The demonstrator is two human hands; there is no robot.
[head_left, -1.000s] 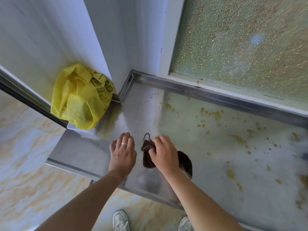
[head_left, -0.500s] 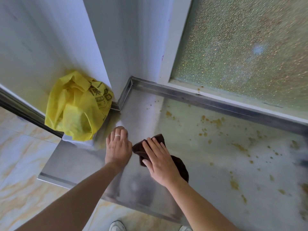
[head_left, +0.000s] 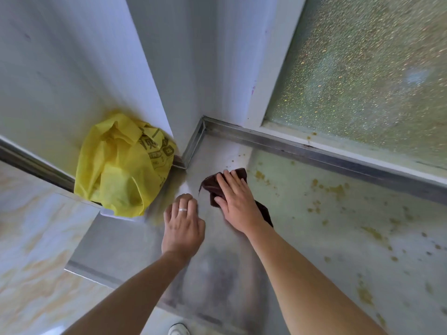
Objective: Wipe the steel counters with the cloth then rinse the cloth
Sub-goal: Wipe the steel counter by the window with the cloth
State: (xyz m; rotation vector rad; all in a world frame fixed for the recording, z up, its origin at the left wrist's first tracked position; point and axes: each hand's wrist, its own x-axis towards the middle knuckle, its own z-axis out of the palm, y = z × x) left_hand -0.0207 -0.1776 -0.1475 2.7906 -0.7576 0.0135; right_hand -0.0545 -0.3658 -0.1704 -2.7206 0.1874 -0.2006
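A dark brown cloth (head_left: pixel 210 185) lies flat on the steel counter (head_left: pixel 302 250), near its far left corner. My right hand (head_left: pixel 238 201) presses on the cloth with straight, spread fingers. My left hand (head_left: pixel 182 226), wearing a ring, rests on the bare steel just left of the cloth, its fingertips bent against the surface and holding nothing. Yellow-brown splatter spots (head_left: pixel 336 188) dot the counter to the right of the cloth.
A crumpled yellow plastic bag (head_left: pixel 121 165) sits at the counter's left end against the white wall. A raised steel rim (head_left: pixel 302 147) runs along the back under a frosted window (head_left: pixel 362 76). Marble floor tiles (head_left: pixel 31 238) lie below on the left.
My right hand has gone from gripping the bunched cloth to pressing it flat, and has slid it away from me toward the back corner. My left hand stays beside it.
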